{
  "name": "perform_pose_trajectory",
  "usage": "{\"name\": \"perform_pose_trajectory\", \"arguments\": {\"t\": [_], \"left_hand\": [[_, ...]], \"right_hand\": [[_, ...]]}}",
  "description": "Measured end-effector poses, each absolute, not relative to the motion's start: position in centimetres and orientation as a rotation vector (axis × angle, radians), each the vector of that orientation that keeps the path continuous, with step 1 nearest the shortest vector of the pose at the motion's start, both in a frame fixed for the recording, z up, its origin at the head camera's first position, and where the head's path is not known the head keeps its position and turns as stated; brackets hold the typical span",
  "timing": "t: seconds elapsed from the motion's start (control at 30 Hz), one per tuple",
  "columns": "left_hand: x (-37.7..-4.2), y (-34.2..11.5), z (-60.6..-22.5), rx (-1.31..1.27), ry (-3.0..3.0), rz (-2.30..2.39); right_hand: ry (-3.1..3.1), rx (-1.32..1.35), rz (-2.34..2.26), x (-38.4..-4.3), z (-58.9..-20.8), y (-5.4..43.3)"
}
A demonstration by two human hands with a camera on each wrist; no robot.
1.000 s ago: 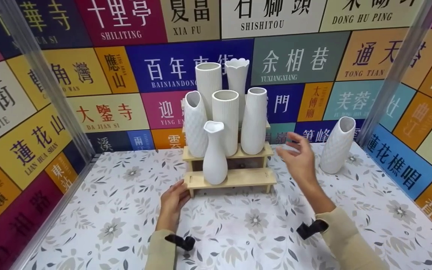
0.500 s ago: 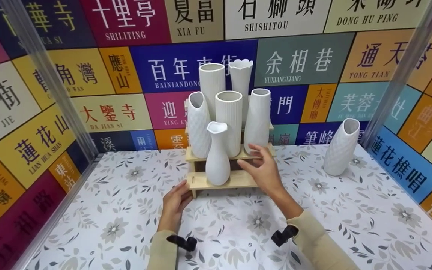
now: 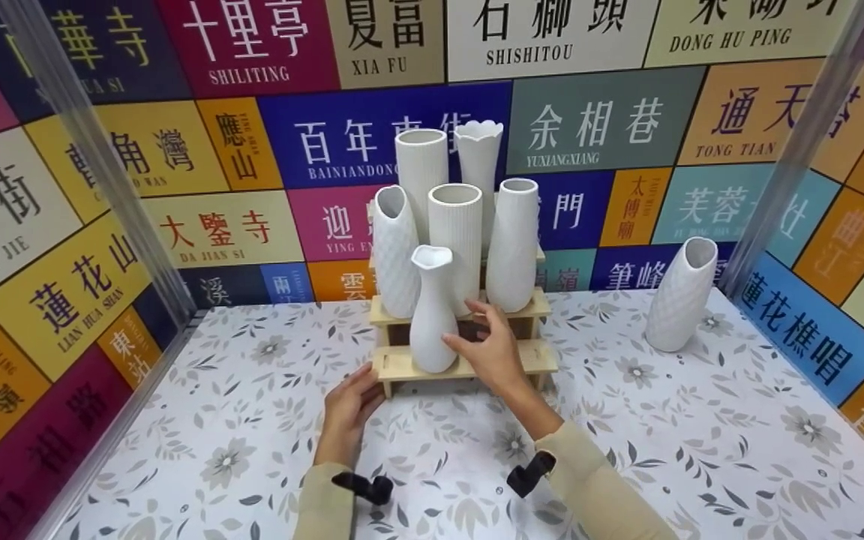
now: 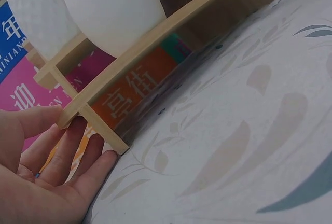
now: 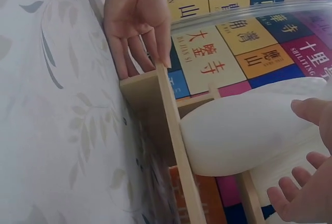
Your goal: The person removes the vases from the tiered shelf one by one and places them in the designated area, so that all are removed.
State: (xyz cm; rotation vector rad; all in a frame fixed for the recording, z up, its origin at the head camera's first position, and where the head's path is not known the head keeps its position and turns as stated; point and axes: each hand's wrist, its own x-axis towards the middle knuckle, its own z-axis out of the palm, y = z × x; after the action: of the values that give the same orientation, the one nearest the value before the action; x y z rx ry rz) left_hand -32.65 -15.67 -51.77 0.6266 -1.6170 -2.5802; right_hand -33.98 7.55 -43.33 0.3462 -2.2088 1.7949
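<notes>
A slim-necked white bud vase [image 3: 433, 322] stands on the lowest step of a tiered wooden stand [image 3: 387, 363]. My left hand [image 3: 349, 409] holds that step's left end; in the left wrist view the thumb lies on the board and the fingers [image 4: 67, 146] reach under it by the leg. At the bud vase's right side is my right hand [image 3: 493, 352], its thumb tip right at the vase's belly and its fingers spread apart behind. In the right wrist view, the right thumb [image 5: 308, 111] overlaps the vase, while the other fingers curve loosely and grip nothing.
On the higher steps stand a diamond-textured vase [image 3: 396, 255], ribbed cylinder vases [image 3: 456, 240], a smooth tapered vase [image 3: 514, 247] and a scalloped-rim vase [image 3: 480, 157]. Another textured vase [image 3: 681, 296] is on the floral tablecloth [image 3: 252, 450] at right. Sign-covered walls [image 3: 604, 120] enclose the table.
My right hand has swung left from beside the stand, past the tapered vase, to the bud vase. My left hand stays at the stand's left end, and the vases keep their places.
</notes>
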Motion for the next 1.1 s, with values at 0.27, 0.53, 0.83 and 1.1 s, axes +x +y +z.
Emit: {"name": "perform_pose_trajectory", "arguments": {"t": [0.27,0.53,0.83,1.1], "left_hand": [[-32.7,-15.8,-52.0,0.616,-1.632,-2.547],[-32.7,-15.7,-51.9,0.634,-1.641,-2.556],[-32.6,-15.5,-51.9,0.598,-1.64,-2.559],[-32.7,-15.7,-52.1,0.604,-1.641,-2.543]], "right_hand": [[-2.223,0.337,1.842,-34.5,-44.4,6.0],[-2.282,0.3,1.88,-35.3,-45.0,4.7],[-2.226,0.243,1.826,-35.4,-45.5,4.8],[-2.205,0.198,1.74,-34.2,-45.8,6.4]]}}
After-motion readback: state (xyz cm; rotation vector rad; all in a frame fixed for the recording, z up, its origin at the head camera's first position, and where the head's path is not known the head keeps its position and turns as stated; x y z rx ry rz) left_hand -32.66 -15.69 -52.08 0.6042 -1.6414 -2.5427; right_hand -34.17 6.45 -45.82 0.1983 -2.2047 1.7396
